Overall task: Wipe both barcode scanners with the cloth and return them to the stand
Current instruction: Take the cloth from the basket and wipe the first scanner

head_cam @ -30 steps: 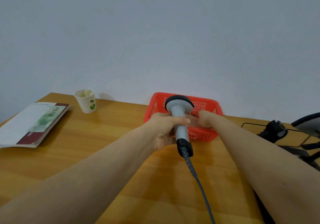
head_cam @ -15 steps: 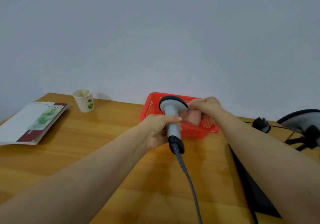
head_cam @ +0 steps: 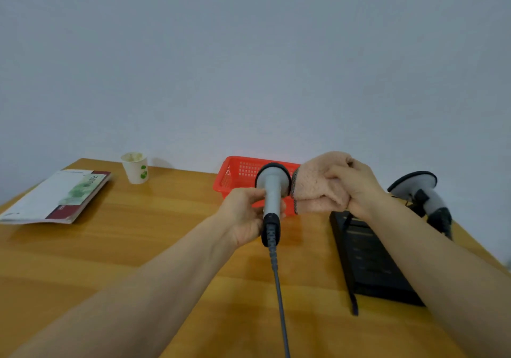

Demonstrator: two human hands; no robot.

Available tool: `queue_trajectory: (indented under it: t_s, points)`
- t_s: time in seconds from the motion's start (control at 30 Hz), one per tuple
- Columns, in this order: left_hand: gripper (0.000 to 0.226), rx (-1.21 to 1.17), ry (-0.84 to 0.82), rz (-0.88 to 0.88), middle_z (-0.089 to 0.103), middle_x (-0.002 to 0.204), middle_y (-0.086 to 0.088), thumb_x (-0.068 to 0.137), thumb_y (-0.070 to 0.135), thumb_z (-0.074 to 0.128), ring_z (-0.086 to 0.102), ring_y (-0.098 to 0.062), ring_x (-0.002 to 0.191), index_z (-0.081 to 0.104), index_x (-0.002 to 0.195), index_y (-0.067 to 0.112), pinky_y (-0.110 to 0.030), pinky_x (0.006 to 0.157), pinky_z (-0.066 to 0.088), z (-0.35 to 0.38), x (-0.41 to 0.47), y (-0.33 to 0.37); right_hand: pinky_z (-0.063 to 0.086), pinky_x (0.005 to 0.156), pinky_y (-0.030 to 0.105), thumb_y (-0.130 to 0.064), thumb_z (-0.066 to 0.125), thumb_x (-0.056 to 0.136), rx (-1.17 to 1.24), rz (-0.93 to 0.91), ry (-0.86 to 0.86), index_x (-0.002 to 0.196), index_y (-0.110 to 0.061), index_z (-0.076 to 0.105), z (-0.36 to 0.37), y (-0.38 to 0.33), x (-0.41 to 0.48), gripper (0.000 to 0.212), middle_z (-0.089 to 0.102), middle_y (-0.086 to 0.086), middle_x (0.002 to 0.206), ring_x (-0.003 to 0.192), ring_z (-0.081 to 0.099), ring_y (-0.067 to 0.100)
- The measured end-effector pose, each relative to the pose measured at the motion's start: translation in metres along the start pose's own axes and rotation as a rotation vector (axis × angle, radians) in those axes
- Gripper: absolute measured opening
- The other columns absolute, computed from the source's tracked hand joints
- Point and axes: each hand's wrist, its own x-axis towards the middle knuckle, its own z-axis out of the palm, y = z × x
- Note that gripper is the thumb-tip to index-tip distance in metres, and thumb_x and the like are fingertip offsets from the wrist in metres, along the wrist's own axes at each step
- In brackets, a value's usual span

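Observation:
My left hand [head_cam: 243, 214] grips the handle of a grey barcode scanner [head_cam: 272, 189], held upright above the table with its black-rimmed head on top and its grey cable [head_cam: 279, 297] trailing toward me. My right hand [head_cam: 356, 189] holds a bunched pink cloth [head_cam: 315, 189] just right of the scanner head, close to it or touching it. A second grey scanner [head_cam: 423, 191] sits on its stand at the far right, head pointing left.
A red plastic basket [head_cam: 235, 175] stands by the wall behind the scanner. A black flat device [head_cam: 365, 258] lies under my right forearm. A paper cup [head_cam: 135, 168] and a booklet [head_cam: 58, 194] are at the left on the wooden table [head_cam: 124, 247].
My right hand has lifted the pink cloth out of the red basket and brought it up beside the scanner head. My left hand keeps holding the scanner.

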Motion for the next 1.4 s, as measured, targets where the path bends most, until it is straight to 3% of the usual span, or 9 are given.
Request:
queue_trajectory:
  t_s: [0.13,0.27,0.43,0.57,0.7,0.83,0.93,1.13,1.4]
  points:
    - [0.037,0.075,0.003,0.005,0.054,0.102,-0.021,0.096,0.006,0.046,0.059,-0.029,0.080,0.041,0.129,-0.008,-0.043,0.084,0.051,0.012,-0.008,-0.021,0.054,0.083,0.045,-0.006,0.059,0.080,-0.278,-0.184,-0.058,0.086,-0.022,0.062,-0.008,-0.009,-0.034,0.018,0.065,0.008,0.095,0.094,0.061,0.025]
    - [0.040,0.157,0.016,0.003,0.055,0.101,-0.020,0.096,0.007,0.049,0.059,-0.030,0.081,0.041,0.134,-0.003,-0.040,0.066,0.055,0.023,-0.017,-0.037,0.047,0.072,0.031,-0.005,0.054,0.081,-0.513,-0.328,-0.133,0.088,-0.003,0.060,-0.005,-0.011,-0.059,0.009,0.060,0.009,0.085,0.080,0.055,0.018]
    - [0.055,0.136,0.025,0.059,0.052,0.126,-0.018,0.096,0.001,0.046,0.057,-0.027,0.100,0.029,0.147,0.014,-0.034,0.064,0.051,0.035,-0.021,-0.049,0.040,0.065,0.029,-0.005,0.053,0.081,-0.503,-0.193,-0.248,0.077,-0.011,0.056,0.001,0.002,-0.074,0.008,0.056,0.009,0.080,0.075,0.051,0.020]
    - [0.041,0.138,0.016,0.074,0.055,0.124,-0.018,0.097,0.000,0.042,0.058,-0.025,0.093,0.046,0.137,0.010,-0.035,0.061,0.052,0.037,-0.019,-0.052,0.037,0.066,0.032,-0.002,0.049,0.078,-0.509,-0.200,-0.273,0.074,-0.010,0.052,0.000,0.006,-0.081,0.010,0.050,0.009,0.075,0.074,0.048,0.020]
    - [0.031,0.051,0.030,0.092,0.057,0.100,-0.017,0.098,-0.001,0.034,0.058,-0.026,0.083,0.053,0.122,0.008,-0.037,0.070,0.052,0.039,-0.021,-0.050,0.037,0.062,0.028,0.002,0.050,0.079,-0.564,-0.268,-0.301,0.076,-0.002,0.051,-0.003,0.005,-0.091,0.005,0.045,0.002,0.071,0.067,0.045,0.014]
    - [0.026,-0.043,0.057,0.041,0.056,0.100,-0.020,0.098,0.013,0.042,0.059,-0.032,0.091,0.055,0.114,-0.002,-0.046,0.087,0.049,0.040,-0.021,-0.048,0.041,0.071,0.032,-0.002,0.054,0.078,-0.684,-0.362,-0.318,0.094,0.011,0.056,-0.010,0.008,-0.093,0.021,0.049,0.007,0.092,0.081,0.048,0.018]
    - [0.022,-0.079,0.057,0.024,0.056,0.101,-0.021,0.096,0.021,0.045,0.058,-0.034,0.086,0.057,0.094,0.002,-0.048,0.083,0.049,0.040,-0.023,-0.047,0.044,0.084,0.038,-0.002,0.059,0.076,-0.722,-0.390,-0.339,0.093,0.011,0.058,-0.017,0.012,-0.096,0.022,0.053,0.011,0.108,0.097,0.052,0.025]
    - [0.060,-0.151,0.049,-0.025,0.053,0.127,-0.025,0.091,0.050,0.047,0.060,-0.038,0.108,0.048,0.131,0.005,-0.050,0.088,0.050,0.032,-0.009,-0.047,0.038,0.073,0.016,0.003,0.064,0.072,-0.705,-0.417,-0.375,0.071,-0.004,0.062,-0.024,0.020,-0.103,0.007,0.053,0.001,0.107,0.096,0.050,0.013]
    - [0.058,-0.115,0.078,-0.028,0.058,0.122,-0.020,0.084,0.046,0.059,0.061,-0.033,0.110,0.054,0.129,0.010,-0.047,0.096,0.048,0.029,-0.014,-0.050,0.041,0.076,0.012,0.006,0.067,0.068,-0.679,-0.512,-0.356,0.069,0.002,0.067,-0.030,0.031,-0.104,0.004,0.060,0.002,0.107,0.099,0.055,0.014]
